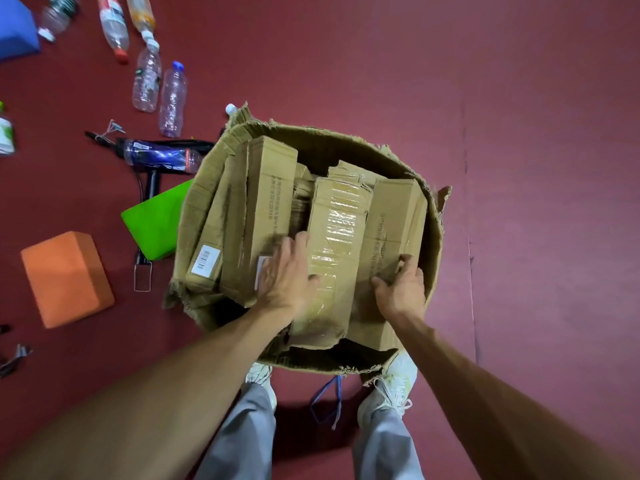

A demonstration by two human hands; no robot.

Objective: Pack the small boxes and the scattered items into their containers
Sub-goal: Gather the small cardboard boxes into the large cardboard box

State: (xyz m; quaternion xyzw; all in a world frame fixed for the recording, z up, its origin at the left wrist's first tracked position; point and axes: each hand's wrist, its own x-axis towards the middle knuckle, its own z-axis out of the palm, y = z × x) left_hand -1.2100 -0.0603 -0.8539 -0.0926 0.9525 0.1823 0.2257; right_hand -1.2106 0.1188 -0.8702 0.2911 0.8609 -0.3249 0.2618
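Observation:
A large torn cardboard box (349,136) stands on the red floor in front of my feet, filled with several long small cardboard boxes. My left hand (284,275) lies with spread fingers on the taped small box (337,233) in the middle and on the box left of it (270,192). My right hand (401,289) grips the near part of the rightmost small box (394,216), thumb on its top face and fingers curled over its right edge. Scattered plastic bottles (171,98) lie on the floor at the upper left.
An orange foam block (65,277), a green block (156,225) and a blue block (15,29) lie left of the box. A dark blue bottle (161,155), black rods and metal clips sit nearby. A blue strap (327,400) lies between my shoes.

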